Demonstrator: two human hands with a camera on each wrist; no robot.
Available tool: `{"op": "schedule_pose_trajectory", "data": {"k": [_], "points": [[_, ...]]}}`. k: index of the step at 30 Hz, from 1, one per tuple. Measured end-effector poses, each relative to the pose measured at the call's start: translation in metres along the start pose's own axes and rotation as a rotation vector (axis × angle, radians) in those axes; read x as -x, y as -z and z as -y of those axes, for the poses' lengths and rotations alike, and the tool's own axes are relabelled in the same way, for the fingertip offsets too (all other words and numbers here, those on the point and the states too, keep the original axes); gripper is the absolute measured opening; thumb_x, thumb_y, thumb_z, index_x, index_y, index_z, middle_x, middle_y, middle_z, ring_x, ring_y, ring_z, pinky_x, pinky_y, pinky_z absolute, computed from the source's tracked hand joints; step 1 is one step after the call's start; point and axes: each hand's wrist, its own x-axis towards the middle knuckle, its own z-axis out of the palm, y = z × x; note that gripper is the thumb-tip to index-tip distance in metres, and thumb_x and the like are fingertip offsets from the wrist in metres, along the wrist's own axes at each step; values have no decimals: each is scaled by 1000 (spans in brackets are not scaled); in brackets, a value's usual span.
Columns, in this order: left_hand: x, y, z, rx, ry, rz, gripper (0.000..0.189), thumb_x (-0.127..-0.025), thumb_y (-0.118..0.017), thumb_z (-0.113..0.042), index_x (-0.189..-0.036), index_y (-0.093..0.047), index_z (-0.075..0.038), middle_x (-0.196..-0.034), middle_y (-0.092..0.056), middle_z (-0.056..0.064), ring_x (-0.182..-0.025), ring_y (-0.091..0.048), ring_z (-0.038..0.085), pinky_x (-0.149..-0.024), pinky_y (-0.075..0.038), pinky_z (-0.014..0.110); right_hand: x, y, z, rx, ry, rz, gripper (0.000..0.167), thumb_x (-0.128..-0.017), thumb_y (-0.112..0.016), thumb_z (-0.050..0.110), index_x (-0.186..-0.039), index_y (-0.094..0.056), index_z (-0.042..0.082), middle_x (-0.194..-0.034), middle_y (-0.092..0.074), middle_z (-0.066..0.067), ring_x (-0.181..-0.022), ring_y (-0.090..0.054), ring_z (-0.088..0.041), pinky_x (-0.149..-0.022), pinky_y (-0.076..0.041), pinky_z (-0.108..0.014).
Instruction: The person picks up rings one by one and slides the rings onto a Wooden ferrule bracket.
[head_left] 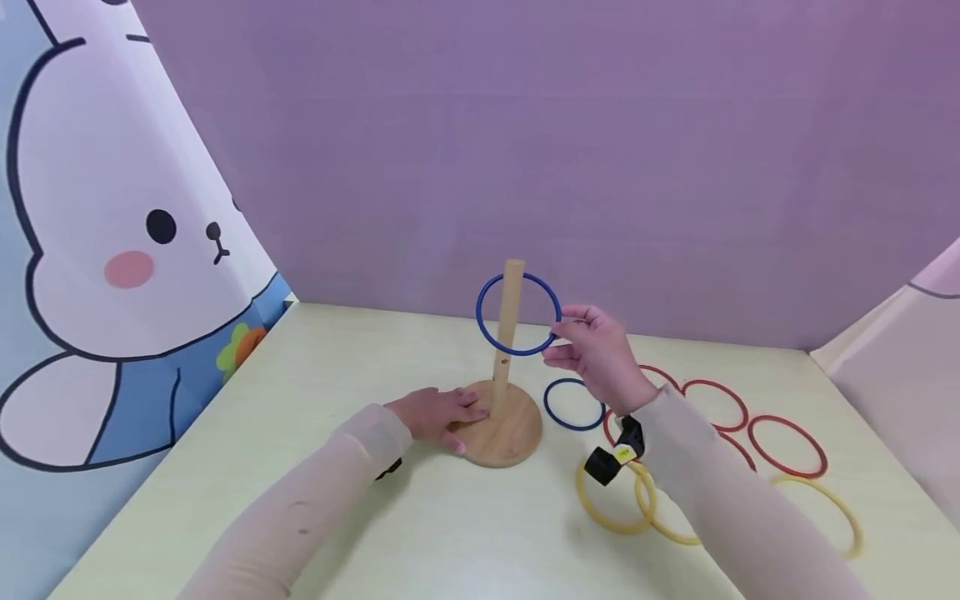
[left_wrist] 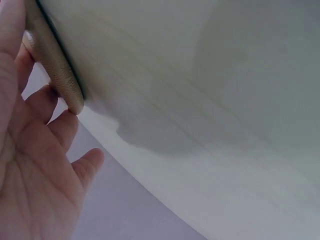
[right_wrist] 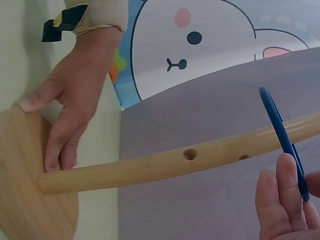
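A wooden post (head_left: 510,304) rises from a round wooden base (head_left: 517,433). My left hand (head_left: 431,415) rests on the base's left side, fingers extended over the top near the foot of the post; the left wrist view shows the base's edge (left_wrist: 60,75) at its fingers. With thumb and fingertips my right hand (head_left: 600,350) pinches a thin blue ring (head_left: 525,353) by its right side. This ring is tilted around the upper post, the near arc passing in front of the wood. Edge-on, the same blue ring (right_wrist: 275,115) crosses the post (right_wrist: 150,171) in the right wrist view.
Another blue ring (head_left: 576,429) lies on the table (head_left: 480,542) just right of the base. Several red rings (head_left: 784,418) and yellow rings (head_left: 622,531) lie farther right, some overlapping and partly hidden under the right forearm. A purple wall (head_left: 525,150) stands behind the table.
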Motion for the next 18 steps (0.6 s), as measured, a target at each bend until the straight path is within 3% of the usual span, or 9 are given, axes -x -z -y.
{"op": "schedule_pose_trajectory", "data": {"k": [6,18], "points": [[1,-4,6,-14,-46,-33,67,-85,-65,-50,-144,-46,-24,-155,-27,11,-142,-24,31,-104,-37,52,-2,-1,-16,-15,-30,0,15,-96,-49,-2,-111,-47,1,-80,-59,-5,-59,-67,-12,-66,-57,-28],[4,-3,5,-34,-65,-23,66,-86,-64,-50,-144,-46,-24,-155,-27,13,-142,-24,33,-102,-38,53,-4,2,-40,-24,-84,-24,21,-95,-50,-2,-116,-46,-3,-80,-61,-4,-59,-66,-12,-64,-57,-27]]}}
